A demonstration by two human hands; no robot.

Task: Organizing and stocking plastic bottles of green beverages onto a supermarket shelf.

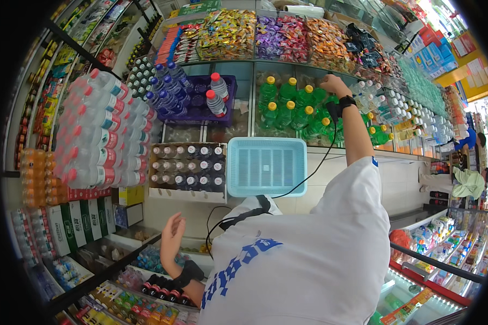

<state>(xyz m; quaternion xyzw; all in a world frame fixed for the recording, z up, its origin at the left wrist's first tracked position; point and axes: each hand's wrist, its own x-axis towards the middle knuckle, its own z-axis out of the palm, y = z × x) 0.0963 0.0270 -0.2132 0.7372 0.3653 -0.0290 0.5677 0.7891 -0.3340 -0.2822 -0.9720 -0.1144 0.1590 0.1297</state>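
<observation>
My right hand (pixel 333 84) is at the back of a group of green plastic bottles with yellow caps (pixel 285 113) on the glass-topped counter. Its fingers are closed at the top of one green bottle (pixel 319 96), whose cap they hide. A black band is on that wrist. My left hand (pixel 173 239) hangs low at the left, fingers loosely bent and empty, beside my body. Between my body and the counter lies a light blue plastic basket (pixel 267 140) with nothing in it. A cardboard tray of dark bottles (pixel 187 196) adjoins its left side.
A purple crate (pixel 231 101) holds red-capped and blue bottles. Stacked shrink-wrapped water bottles (pixel 101 130) rise at the left. Candy bins (pixel 227 34) line the counter's back. Black cables (pixel 323 162) cross before me. People (pixel 469 183) are far right; a drinks shelf (pixel 166 290) is lower left.
</observation>
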